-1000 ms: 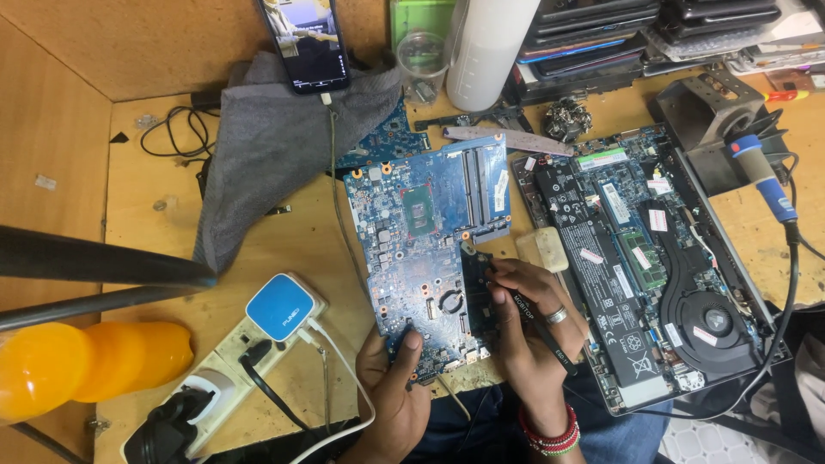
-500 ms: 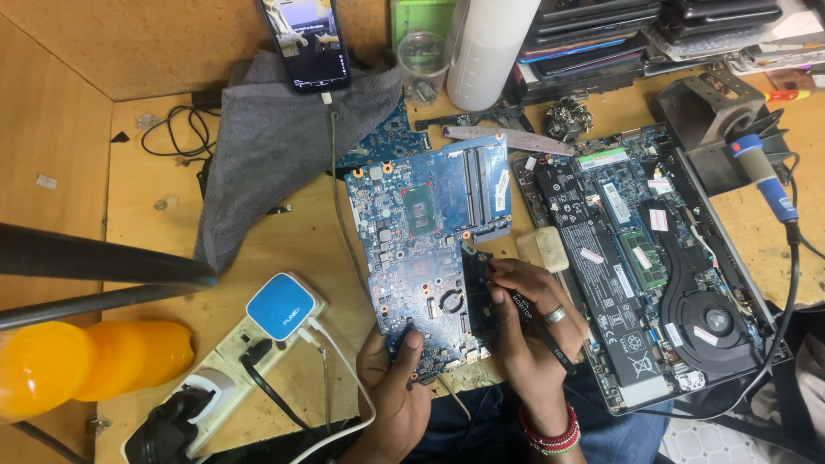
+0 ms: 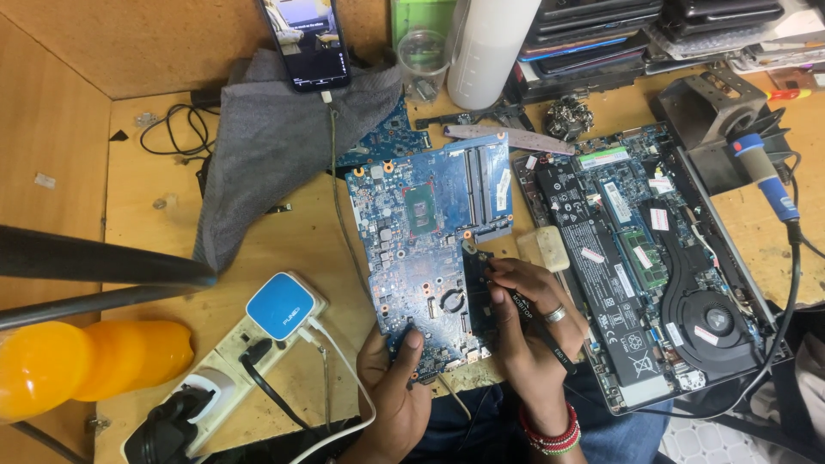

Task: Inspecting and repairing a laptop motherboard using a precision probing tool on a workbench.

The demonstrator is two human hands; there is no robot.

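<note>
The left hand (image 3: 397,391) pinches the blue motherboard's (image 3: 425,249) near edge, thumb on top; the right hand (image 3: 526,314), fingers curled, grips what looks like black tweezers (image 3: 537,322) against it.

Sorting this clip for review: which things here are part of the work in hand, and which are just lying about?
In hand:
left hand steadying the blue circuit board
right hand holding black tweezers

Lying about:
opened laptop
grey cloth
phone
power strip
soldering iron

Tool tip under right hand (image 3: 528,318) hidden, perhaps touching the blue motherboard (image 3: 430,249).
</note>
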